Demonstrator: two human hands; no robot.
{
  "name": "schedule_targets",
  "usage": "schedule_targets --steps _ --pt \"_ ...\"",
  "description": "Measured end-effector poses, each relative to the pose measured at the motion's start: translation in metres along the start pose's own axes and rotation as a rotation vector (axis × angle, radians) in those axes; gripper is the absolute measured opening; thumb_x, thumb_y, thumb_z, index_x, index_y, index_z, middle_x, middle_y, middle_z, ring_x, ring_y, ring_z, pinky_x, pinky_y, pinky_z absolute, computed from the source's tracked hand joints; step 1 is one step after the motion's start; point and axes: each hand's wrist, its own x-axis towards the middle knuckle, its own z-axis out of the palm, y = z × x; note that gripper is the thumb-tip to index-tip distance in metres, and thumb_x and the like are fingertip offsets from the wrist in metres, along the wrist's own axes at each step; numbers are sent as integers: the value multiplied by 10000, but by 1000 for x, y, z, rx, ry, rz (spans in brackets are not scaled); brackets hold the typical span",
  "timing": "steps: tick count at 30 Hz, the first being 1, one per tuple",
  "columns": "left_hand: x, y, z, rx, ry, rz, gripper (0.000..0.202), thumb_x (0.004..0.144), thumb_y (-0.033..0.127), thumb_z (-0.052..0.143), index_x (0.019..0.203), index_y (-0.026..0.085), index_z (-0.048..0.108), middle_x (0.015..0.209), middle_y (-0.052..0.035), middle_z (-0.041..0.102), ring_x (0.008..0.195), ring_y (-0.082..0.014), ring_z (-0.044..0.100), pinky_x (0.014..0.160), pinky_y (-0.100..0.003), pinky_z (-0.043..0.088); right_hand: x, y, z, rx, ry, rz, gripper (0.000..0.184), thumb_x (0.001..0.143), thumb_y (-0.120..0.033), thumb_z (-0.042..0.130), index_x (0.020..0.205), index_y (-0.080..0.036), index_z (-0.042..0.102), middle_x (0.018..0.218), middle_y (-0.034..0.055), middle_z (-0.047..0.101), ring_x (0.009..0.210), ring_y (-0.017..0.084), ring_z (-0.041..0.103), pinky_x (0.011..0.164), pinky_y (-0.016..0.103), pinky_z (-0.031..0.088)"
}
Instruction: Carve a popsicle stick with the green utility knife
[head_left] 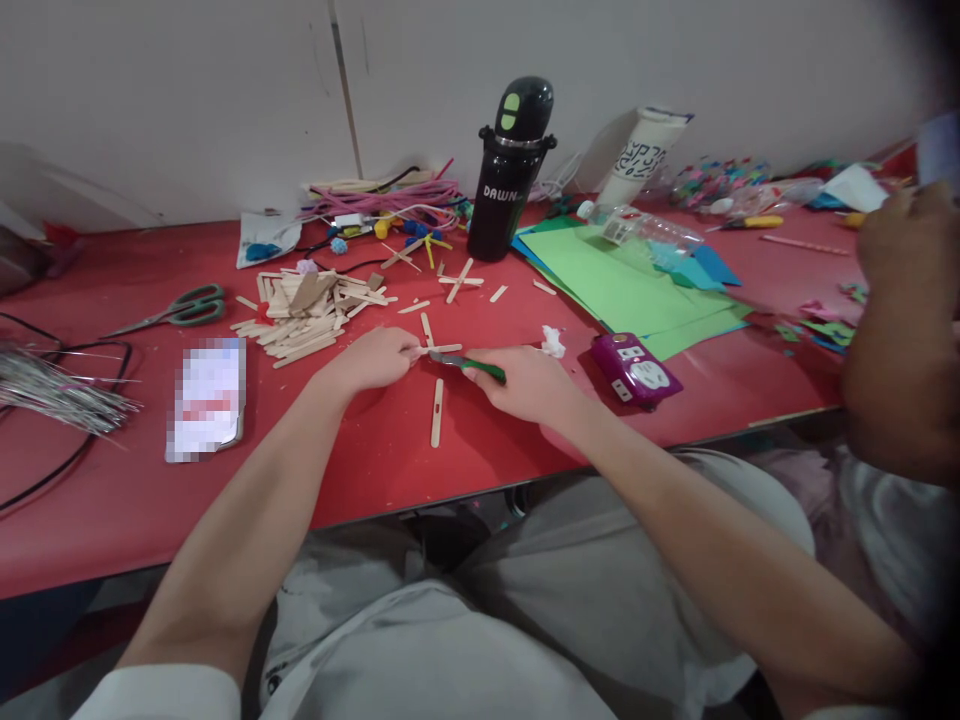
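Note:
My left hand [379,358] is closed, its fingertips pinching one end of a wooden craft stick [450,348] low over the red table. My right hand [525,382] grips a green-handled cutter [484,369], and its grey blade meets the stick close to my left fingertips. Just behind them another craft stick [427,328] points away from me. Nearer to me lies a loose craft stick [436,425] with a small slot in its middle. Sticks laid in a cross [461,281] rest farther back.
A heap of craft sticks [300,320], scissors [196,305] and a phone [206,400] lie left. A black tumbler [510,180] stands behind. Green paper sheets [600,275], a clear bottle [645,230] and a purple box [637,370] are right. Another person's arm [904,340] reaches in there.

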Motion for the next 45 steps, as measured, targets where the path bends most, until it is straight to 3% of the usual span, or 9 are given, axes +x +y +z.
schedule_targets --steps 18,26,45 --pt "-1 -4 0 -3 -1 4 266 885 264 467 627 200 483 624 -14 530 610 -162 450 614 -325 281 2 6 4 76 42 -87 355 995 -346 515 1269 -267 726 1123 55 776 975 268 720 741 334 503" --pt "-2 -5 0 6 0 5 272 886 247 461 618 202 471 620 -14 531 613 -165 449 616 -324 272 1 5 2 63 34 -74 363 996 -347 511 1281 -265 720 1047 57 789 889 262 727 676 324 488" --pt "2 -10 4 -10 75 15 285 880 329 489 631 199 536 699 -45 621 672 -180 502 616 -329 311 3 24 11 171 75 -232 360 1022 -374 489 1257 -235 723 1236 58 742 1106 263 708 952 369 519"
